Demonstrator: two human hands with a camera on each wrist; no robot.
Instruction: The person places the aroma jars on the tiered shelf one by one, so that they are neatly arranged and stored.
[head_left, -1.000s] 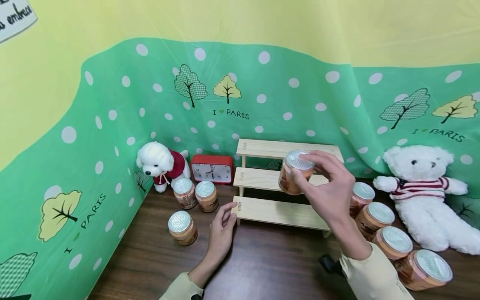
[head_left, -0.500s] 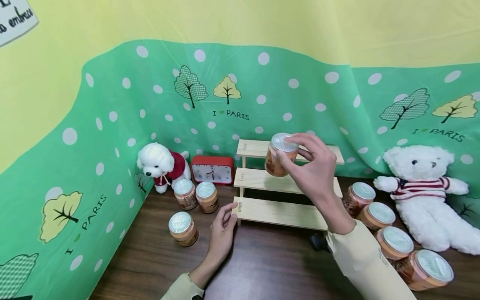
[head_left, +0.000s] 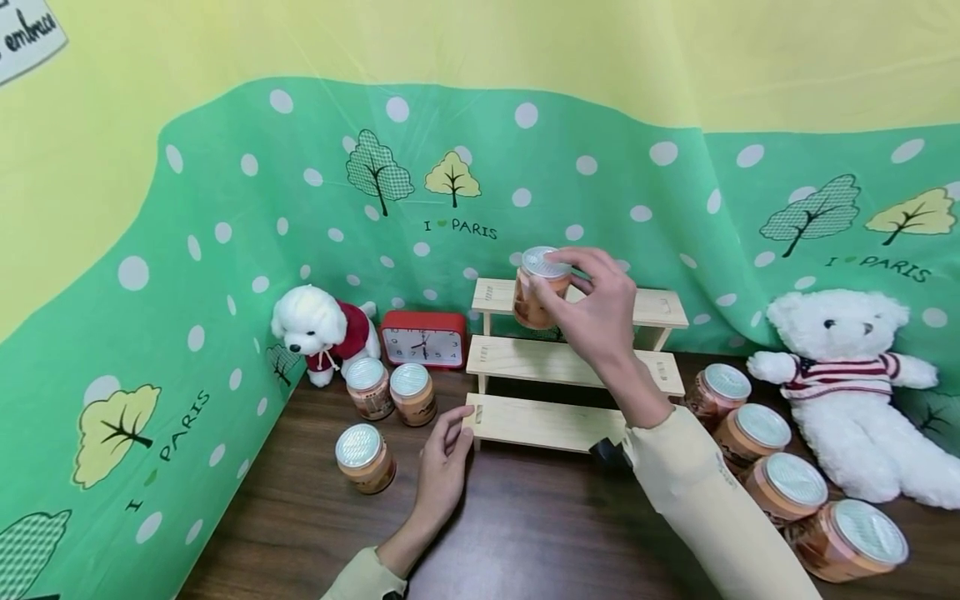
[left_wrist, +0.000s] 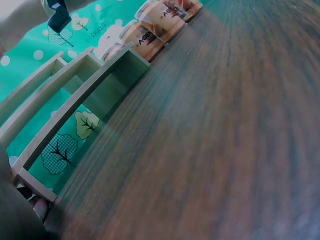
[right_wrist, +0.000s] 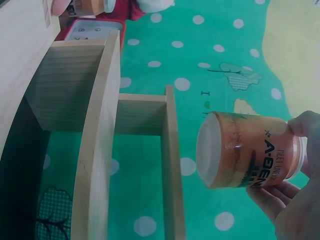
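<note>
A three-tier wooden step shelf (head_left: 547, 422) stands mid-table in the head view. My left hand (head_left: 441, 467) grips the left end of its lowest tier, thumb at the front. In the left wrist view, fingertips (left_wrist: 39, 206) show behind the shelf's end leg. My right hand (head_left: 600, 312) pinches an orange-labelled jar (head_left: 528, 302) by its clear ridged lid, thumb on one side and fingers on the other. Held upright, the jar overlaps the top tier's left half in the head view. From the right wrist, a gap shows between the jar's base (right_wrist: 209, 150) and the top tier (right_wrist: 172, 150).
Three similar jars (head_left: 372, 473) stand left of the shelf, near a red alarm clock (head_left: 424, 339) and a white toy dog (head_left: 318, 325). Several more jars (head_left: 840, 554) line the right side, beside a white teddy bear (head_left: 840, 425). A green-and-yellow curtain (head_left: 525, 167) hangs behind.
My right hand has carried the jar up, left and away from me, from in front of the middle tier to the top tier. My left hand has stayed at the shelf's end.
</note>
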